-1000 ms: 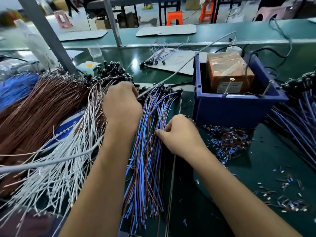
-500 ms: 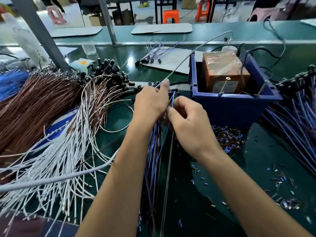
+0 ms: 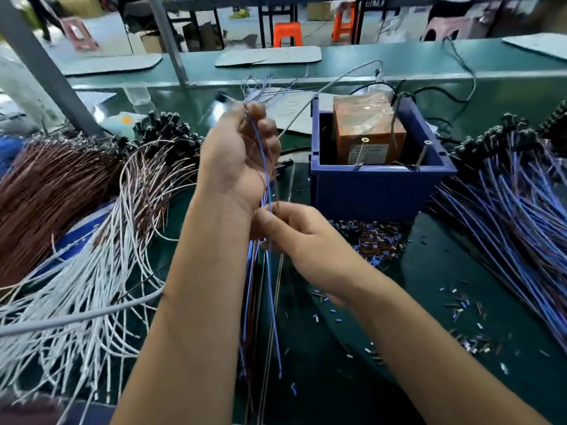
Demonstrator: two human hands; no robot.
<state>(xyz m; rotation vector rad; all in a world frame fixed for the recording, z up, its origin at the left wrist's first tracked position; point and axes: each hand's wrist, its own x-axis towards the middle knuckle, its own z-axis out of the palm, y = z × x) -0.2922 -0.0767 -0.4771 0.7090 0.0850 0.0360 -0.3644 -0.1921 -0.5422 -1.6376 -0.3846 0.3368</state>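
Hands recorded as both closed on the same small bunch of blue and brown wires (image 3: 250,326). Left hand (image 3: 236,154) is raised, palm turned toward the camera, fingers curled round the upper ends of the bunch. Right hand (image 3: 303,240) is held lower, just beside the left wrist, with thumb and fingers pinching the strands further down. The two hands are close together, one above the other, not touching as far as can be told.

Wires are seen stretched between the two grips; below the right hand they hang loose down to the green tabletop (image 3: 429,286).

Noted to the left of the left forearm: a spread of white wires (image 3: 92,286), beyond it a mass of brown wires (image 3: 46,194), with black end pieces (image 3: 168,130) clustered behind. A grey cable (image 3: 76,317) is laid across the white wires.

Noted behind the right hand: a blue bin (image 3: 374,191) with an orange-brown box (image 3: 365,127) inside. Cut sleeve scraps (image 3: 374,240) are scattered between bin and right hand. Further right, a pile of blue wires (image 3: 515,216) is spread out.
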